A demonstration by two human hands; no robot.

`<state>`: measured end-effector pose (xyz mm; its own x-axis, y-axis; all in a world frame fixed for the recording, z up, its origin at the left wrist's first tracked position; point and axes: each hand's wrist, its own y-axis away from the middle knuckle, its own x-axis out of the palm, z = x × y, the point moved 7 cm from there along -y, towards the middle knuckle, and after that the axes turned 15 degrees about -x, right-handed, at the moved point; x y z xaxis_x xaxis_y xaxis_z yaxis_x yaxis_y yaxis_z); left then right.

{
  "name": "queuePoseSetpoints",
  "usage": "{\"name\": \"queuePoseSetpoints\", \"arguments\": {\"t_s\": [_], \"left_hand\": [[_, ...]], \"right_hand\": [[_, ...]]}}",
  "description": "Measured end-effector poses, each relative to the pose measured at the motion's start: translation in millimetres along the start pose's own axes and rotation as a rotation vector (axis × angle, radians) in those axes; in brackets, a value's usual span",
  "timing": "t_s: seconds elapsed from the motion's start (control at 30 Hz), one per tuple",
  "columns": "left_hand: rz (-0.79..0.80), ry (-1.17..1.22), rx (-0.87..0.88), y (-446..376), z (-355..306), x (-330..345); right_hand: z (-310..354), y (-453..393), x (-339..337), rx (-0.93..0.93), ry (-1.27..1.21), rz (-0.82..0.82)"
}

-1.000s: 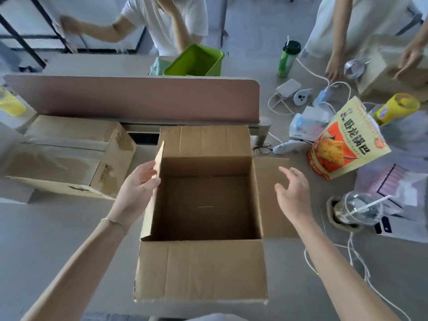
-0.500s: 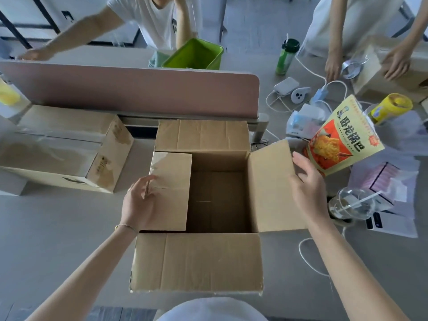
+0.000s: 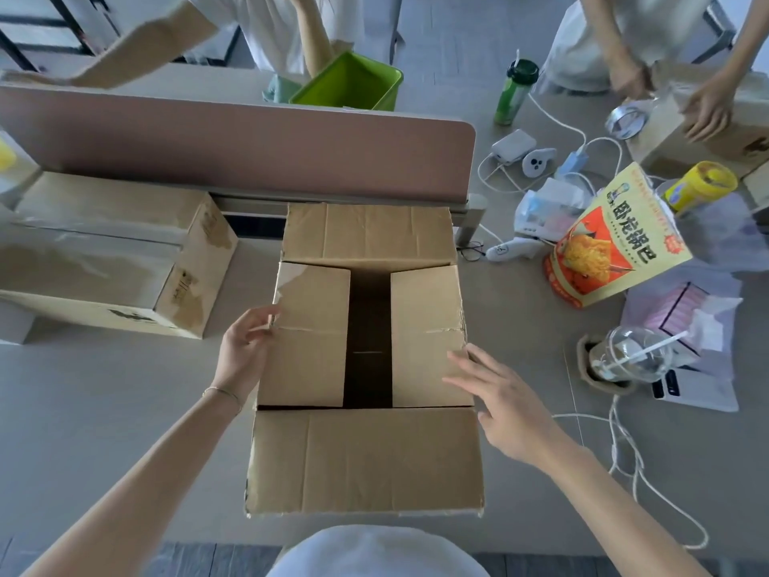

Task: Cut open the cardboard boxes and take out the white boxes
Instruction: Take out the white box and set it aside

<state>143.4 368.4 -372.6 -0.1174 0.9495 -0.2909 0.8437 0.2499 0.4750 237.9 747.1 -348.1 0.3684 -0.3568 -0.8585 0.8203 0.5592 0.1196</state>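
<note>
The cardboard box [image 3: 366, 460] is matt brown corrugated board, creased, with frayed flap edges. The second cardboard box [image 3: 104, 260] near the worktop's left edge carries glossy tape. The worktop [image 3: 104, 410] is smooth, matt grey. The snack bag [image 3: 616, 239] looks glossy; the cup [image 3: 628, 356] is clear plastic; the bin [image 3: 353, 83] is smooth green plastic.

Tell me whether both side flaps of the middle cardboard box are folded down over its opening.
Yes: the left flap and right flap of the cardboard box lie flat, with a dark gap between them.

Left hand [image 3: 245, 352] fingers curled; right hand [image 3: 505, 403] flat, fingers spread.
</note>
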Motion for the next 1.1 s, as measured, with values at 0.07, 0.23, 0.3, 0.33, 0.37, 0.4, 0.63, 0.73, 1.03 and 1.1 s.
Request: {"name": "queuePoseSetpoints", "arguments": {"t_s": [0.07,0.23,0.3,0.33,0.37,0.4,0.63,0.73,1.03,1.1], "left_hand": [[0.018,0.042,-0.021,-3.7,1.6,-0.9],[0.089,0.070,-0.085,-12.0,7.3,-2.4],[0.121,0.078,-0.112,-15.1,8.1,-2.8],[0.130,0.071,-0.125,-17.2,8.5,-3.3],[0.141,0.062,-0.137,-18.1,8.3,-4.1],[0.153,0.057,-0.150,-19.4,8.5,-5.4],[0.221,0.158,-0.230,-16.6,4.1,-5.2],[0.225,0.147,-0.291,-26.8,8.0,-6.0],[0.164,0.126,-0.214,-79.5,-53.9,12.5],[0.192,0.165,-0.229,-92.7,-71.3,21.4]], "right_hand": [[-3.3,2.0,1.4,0.010,0.000,0.036],[-12.2,2.6,-0.6,0.046,-0.135,0.077],[-14.4,0.5,-3.0,0.072,-0.237,0.056],[-15.3,-0.5,-3.9,0.075,-0.292,0.038],[-15.6,-1.5,-4.4,0.082,-0.353,0.025],[-14.7,-2.4,-5.6,0.101,-0.442,0.007],[-19.7,-14.3,-31.7,0.314,-0.534,-0.540],[-25.4,-28.4,-25.7,0.308,-0.417,-0.592],[-44.1,-39.9,-1.6,0.451,-0.372,-0.508],[-48.9,-36.8,0.5,0.477,-0.399,-0.506]]}}
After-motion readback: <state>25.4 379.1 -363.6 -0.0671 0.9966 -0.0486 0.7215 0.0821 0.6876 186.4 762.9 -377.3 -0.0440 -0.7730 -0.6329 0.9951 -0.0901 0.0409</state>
